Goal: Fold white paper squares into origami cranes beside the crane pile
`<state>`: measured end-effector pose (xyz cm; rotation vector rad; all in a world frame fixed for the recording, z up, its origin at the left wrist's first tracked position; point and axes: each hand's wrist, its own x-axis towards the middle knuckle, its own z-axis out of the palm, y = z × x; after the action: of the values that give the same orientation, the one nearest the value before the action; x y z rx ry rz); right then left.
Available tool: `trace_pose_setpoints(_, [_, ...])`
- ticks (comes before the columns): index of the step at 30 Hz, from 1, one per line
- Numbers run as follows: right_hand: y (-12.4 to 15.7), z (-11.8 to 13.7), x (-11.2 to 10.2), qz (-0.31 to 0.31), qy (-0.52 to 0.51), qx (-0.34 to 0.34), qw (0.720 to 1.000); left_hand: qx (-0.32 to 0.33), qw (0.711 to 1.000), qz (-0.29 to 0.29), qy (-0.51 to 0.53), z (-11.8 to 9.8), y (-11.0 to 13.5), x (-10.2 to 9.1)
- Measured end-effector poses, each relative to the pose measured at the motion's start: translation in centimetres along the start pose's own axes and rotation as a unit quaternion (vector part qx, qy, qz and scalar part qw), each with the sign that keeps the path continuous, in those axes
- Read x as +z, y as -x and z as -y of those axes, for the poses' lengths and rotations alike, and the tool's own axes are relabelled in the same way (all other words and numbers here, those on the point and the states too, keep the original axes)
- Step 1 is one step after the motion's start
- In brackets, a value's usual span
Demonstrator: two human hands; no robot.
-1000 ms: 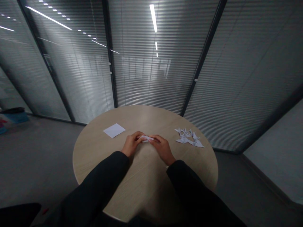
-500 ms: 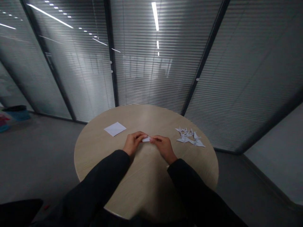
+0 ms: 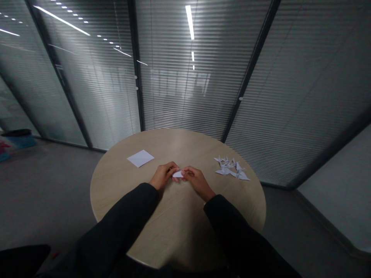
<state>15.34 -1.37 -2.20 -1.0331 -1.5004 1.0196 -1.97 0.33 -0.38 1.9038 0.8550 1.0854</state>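
Note:
Between my two hands, over the middle of the round table (image 3: pixel 174 216), is a small piece of folded white paper (image 3: pixel 177 174). My left hand (image 3: pixel 162 175) is closed on its left end, thumb on the near face and fingertips showing below. Its right end is pinched by the thumb and fingers of my right hand (image 3: pixel 197 180). The finer folds are too small to make out. To the left lies a flat white paper sheet (image 3: pixel 140 158). Off to the right is a cluster of several folded paper cranes (image 3: pixel 232 169).
Behind the table stands a glass partition with blinds (image 3: pixel 185 96) and dark frames. A blue bin (image 3: pixel 20 139) with a dark rim is on the floor at the far left. A white wall (image 3: pixel 342 185) rises at the right.
The folded paper has tipped and come slightly nearer, so more of its white face shows. Fingertips of my left hand now appear beneath it. The sheet and cranes lie as before.

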Motion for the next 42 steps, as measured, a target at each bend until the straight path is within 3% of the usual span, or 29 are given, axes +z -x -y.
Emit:
trace_pose_setpoints(4, [0.0, -0.2, 0.2, 0.033, 0.005, 0.001, 0.999, -0.021, 0.999, -0.013, 0.043, 1.0, -0.2, 0.2])
trace_pose_setpoints(8, [0.0, -0.1, -0.1, -0.001, 0.009, -0.020, 1.000, -0.067, 0.987, -0.070, 0.129, 1.5, -0.6, 0.7])
trace_pose_setpoints(12, [0.1, 0.1, -0.1, -0.040, 0.007, -0.018, 0.999, -0.123, 0.965, -0.055, 0.225, 1.2, -0.9, 1.0])
trace_pose_setpoints(17, [0.1, 0.3, 0.3, -0.052, -0.020, -0.003, 0.998, -0.114, 0.966, -0.085, 0.215, 0.4, -0.7, 1.1])
trace_pose_setpoints(22, [-0.1, -0.1, 0.1, -0.018, -0.055, 0.039, 0.998, -0.091, 0.973, -0.120, 0.175, 0.7, -0.6, 0.9])
trace_pose_setpoints(29, [0.3, -0.7, 0.7, 0.097, -0.050, 0.075, 0.991, -0.050, 0.969, -0.176, 0.169, 0.9, -1.0, 0.0])
trace_pose_setpoints(32, [0.3, -1.0, 0.7, 0.086, -0.031, 0.069, 0.993, -0.060, 0.962, -0.183, 0.194, 1.1, -1.2, 0.2])
trace_pose_setpoints(35, [0.3, -1.0, 0.5, 0.033, 0.032, 0.045, 0.998, -0.077, 0.958, -0.178, 0.213, 1.4, -1.3, 0.5])
trace_pose_setpoints(37, [0.5, -0.8, 0.5, 0.007, 0.133, 0.002, 0.991, -0.091, 0.958, -0.167, 0.215, 1.6, -1.2, 0.6])
trace_pose_setpoints(39, [0.7, -0.3, 0.6, -0.005, 0.274, -0.057, 0.960, -0.102, 0.962, -0.152, 0.203, 1.8, -1.1, 0.6])
trace_pose_setpoints(42, [1.1, 0.3, 1.0, 0.004, 0.463, -0.105, 0.880, -0.113, 0.969, -0.138, 0.172, 2.0, -0.9, 0.7])
